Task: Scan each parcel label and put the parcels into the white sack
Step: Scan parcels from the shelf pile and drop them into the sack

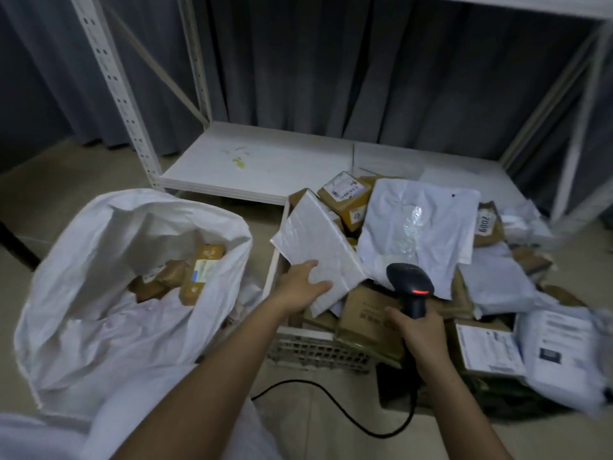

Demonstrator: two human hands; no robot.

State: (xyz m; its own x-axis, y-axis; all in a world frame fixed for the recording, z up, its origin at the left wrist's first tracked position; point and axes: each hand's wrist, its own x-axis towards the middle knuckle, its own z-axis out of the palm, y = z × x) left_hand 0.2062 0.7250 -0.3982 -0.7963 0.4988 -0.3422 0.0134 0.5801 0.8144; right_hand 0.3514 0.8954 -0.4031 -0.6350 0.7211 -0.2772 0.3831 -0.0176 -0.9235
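- I'd call this a parcel sorting or storage room.
- Bare white metal racking [132, 104] with punched uprights stands over a low shelf [265, 161].
- Grey curtains [331, 78] hang behind it.
- On the tiled floor [49, 194] I see a crate [318, 353] heaped with parcels [421, 224], boxes and poly mailers bearing labels.
- A white sack [99, 293] stands open beside it, with parcels inside.
- A corded scanner [411, 283] glows red.
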